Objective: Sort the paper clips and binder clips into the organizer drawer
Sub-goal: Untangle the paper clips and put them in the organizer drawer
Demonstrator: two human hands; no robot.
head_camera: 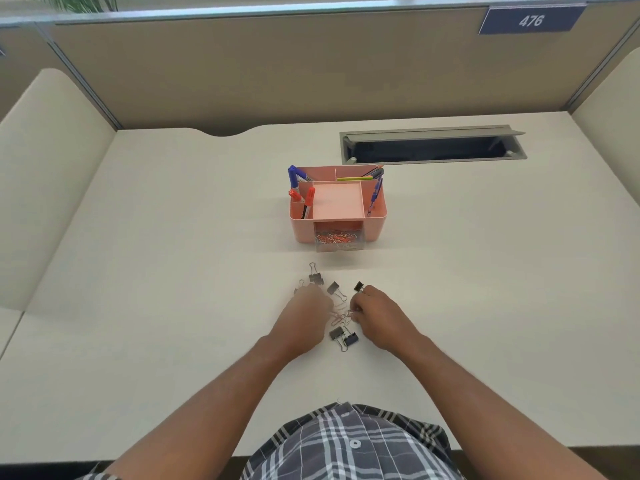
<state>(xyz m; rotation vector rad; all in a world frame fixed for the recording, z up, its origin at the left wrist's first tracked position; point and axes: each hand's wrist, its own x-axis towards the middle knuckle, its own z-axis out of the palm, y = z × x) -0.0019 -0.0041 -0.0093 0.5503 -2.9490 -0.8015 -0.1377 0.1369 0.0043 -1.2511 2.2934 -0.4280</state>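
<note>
From the head camera I look down on the surface (173, 237), with both my hands over the scattered pile. The organizer (337, 206) stands straight ahead of them, well apart, and its clear drawer (338, 241) is pulled out toward me with a heap of paper clips already in it. Its open mouth therefore faces the hands, and I judge the coming carry to be a plain forward reach along the midline.

My right hand (382, 322) has its fingers curled in and pinching at the loose paper clips (341, 315) that lie between the two hands. My left hand (304, 320) lies with its fingers bent over the left edge of the pile. I cannot tell whether it holds anything.

Binder clips (316, 278) lie around the hands: several just beyond the fingertips, toward the organizer, and a pair touching each other nearer me. Their wire handles point various ways, so no common axis helps.

Both hands lie about equally far from the drawer; the right, already on the paper clips, seems the one to go.
</note>
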